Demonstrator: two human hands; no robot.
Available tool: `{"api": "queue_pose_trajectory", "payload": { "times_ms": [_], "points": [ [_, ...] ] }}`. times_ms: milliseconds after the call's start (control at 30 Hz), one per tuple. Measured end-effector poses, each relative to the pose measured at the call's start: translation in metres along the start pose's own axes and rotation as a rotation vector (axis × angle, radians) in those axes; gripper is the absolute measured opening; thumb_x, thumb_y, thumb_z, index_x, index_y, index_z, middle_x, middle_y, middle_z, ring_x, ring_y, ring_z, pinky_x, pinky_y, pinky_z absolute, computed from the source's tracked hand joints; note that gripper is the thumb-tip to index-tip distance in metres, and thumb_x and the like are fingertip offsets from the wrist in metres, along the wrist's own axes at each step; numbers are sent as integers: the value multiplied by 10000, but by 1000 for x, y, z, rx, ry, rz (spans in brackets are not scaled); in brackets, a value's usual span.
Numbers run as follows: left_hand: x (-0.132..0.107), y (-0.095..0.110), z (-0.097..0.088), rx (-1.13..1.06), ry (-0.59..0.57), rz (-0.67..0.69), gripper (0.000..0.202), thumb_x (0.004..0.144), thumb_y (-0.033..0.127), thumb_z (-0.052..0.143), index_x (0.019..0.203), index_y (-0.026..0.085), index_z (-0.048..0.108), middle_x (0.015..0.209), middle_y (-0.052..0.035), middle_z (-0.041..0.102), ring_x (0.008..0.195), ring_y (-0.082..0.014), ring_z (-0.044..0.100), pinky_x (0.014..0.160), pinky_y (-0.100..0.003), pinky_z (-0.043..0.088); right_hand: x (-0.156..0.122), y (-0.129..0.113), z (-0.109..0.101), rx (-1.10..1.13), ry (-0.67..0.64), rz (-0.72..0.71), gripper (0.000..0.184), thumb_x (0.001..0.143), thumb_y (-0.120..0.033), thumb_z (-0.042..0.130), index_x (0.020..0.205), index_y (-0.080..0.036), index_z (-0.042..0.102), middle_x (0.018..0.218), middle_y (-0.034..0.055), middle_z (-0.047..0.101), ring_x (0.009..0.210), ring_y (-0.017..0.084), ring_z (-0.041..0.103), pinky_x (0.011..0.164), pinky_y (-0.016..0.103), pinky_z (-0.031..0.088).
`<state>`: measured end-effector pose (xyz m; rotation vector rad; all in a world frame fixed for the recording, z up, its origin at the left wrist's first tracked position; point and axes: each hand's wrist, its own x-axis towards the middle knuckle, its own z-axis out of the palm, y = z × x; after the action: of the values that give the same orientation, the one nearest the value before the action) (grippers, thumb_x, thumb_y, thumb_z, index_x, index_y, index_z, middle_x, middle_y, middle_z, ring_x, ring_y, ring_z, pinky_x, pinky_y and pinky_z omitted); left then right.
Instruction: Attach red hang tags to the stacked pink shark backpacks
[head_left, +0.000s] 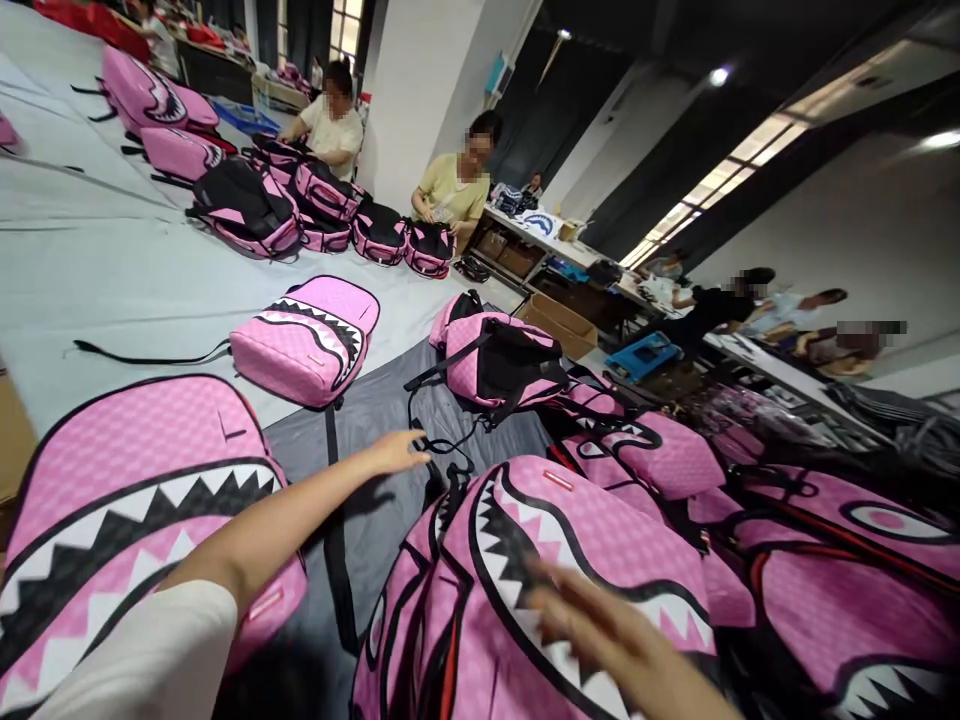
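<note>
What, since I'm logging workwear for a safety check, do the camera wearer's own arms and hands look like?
The left arm has a white sleeve, plain where it shows, with the forearm bare below it. The left hand wears no glove, and no watch shows. The right hand is gloveless too, but blurred, so a ring can't be ruled out; its sleeve is out of view.
</note>
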<state>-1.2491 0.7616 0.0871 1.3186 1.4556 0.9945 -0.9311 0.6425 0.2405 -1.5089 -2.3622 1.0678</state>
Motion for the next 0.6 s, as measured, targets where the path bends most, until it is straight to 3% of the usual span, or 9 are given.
{"api": "queue_pose_trajectory", "payload": {
  "times_ms": [100, 200, 267, 333, 433, 533, 600],
  "points": [
    [49, -15, -43, 131, 60, 1, 599, 814, 215, 682, 1389, 97, 557, 1453, -222, 513, 1374, -360, 469, 1189, -508, 298, 132, 6, -25, -33, 233, 173, 628, 839, -504, 550, 1377, -178, 550, 1210, 151, 690, 1112, 296, 663, 959, 437, 537],
    [81, -37, -60, 294, 87, 84, 593, 899, 220, 562, 1469, 107, 450, 1493, -192, 477, 1393, -328, 443, 1184, -505, 327, 254, 29, -30, -167, 277, 296, 610, 872, -402, 544, 1409, -116, 497, 1253, 183, 660, 1115, 295, 656, 988, 421, 504],
    [107, -47, -64, 428, 86, 194, 563, 915, 221, 528, 1465, 128, 454, 1488, -154, 493, 1380, -301, 453, 1171, -488, 364, 315, 47, -26, -270, 288, 372, 625, 896, -375, 550, 1450, -106, 445, 1316, 195, 619, 1180, 307, 621, 1016, 419, 477],
    [147, -48, -64, 529, 80, 297, 525, 924, 213, 498, 1445, 150, 479, 1497, -127, 486, 1375, -282, 454, 1173, -468, 374, 363, 66, -20, -364, 350, 400, 669, 902, -367, 561, 1486, -91, 388, 1400, 213, 546, 1288, 333, 539, 1054, 429, 441],
    [233, -34, -60, 641, 85, 372, 522, 925, 198, 481, 1447, 169, 477, 1528, -120, 444, 1389, -267, 436, 1174, -433, 383, 421, 101, -16, -399, 476, 431, 724, 892, -379, 570, 1504, -71, 337, 1472, 233, 452, 1368, 356, 444, 1084, 443, 408],
    [330, -27, -45, 732, 114, 331, 625, 910, 187, 513, 1518, 169, 371, 1596, -161, 319, 1465, -293, 326, 1178, -436, 367, 477, 142, -24, -363, 593, 468, 897, 818, -434, 661, 1536, -83, 254, 1552, 247, 324, 1450, 360, 318, 1154, 479, 322],
    [386, -41, -29, 744, 143, 240, 693, 931, 273, 519, 1566, 169, 261, 1636, -190, 201, 1510, -327, 221, 1192, -483, 323, 513, 169, -31, -326, 637, 484, 1083, 726, -487, 749, 1565, -120, 171, 1612, 239, 195, 1498, 378, 193, 1185, 552, 242]
  ]
}}
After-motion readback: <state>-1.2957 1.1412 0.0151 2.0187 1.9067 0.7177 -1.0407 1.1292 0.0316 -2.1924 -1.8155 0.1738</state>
